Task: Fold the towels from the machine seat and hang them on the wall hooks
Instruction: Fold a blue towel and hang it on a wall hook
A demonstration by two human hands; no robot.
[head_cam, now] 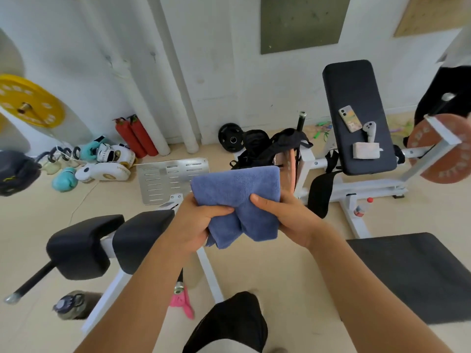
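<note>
A blue towel [235, 189], folded into a thick rectangle, is held up in front of me at chest height. My left hand [196, 222] grips its lower left part, fingers curled over the front. My right hand [283, 215] grips its right side with the thumb across the front. A small folded pinkish towel [365, 150] lies on the black padded seat [356, 98] of the machine at the right. Small hooks [153, 56] stick out of the white wall at the upper left.
On the seat lie a phone [350, 119] and a white controller [370, 130]. A black bag [275, 146] stands behind the towel. Black roller pads [84, 244] sit at lower left, a dark bench pad [418, 276] at lower right. Boxing gloves [102, 161], red extinguishers [135, 138], weight plates [30, 100] and a bottle [70, 304] line the floor.
</note>
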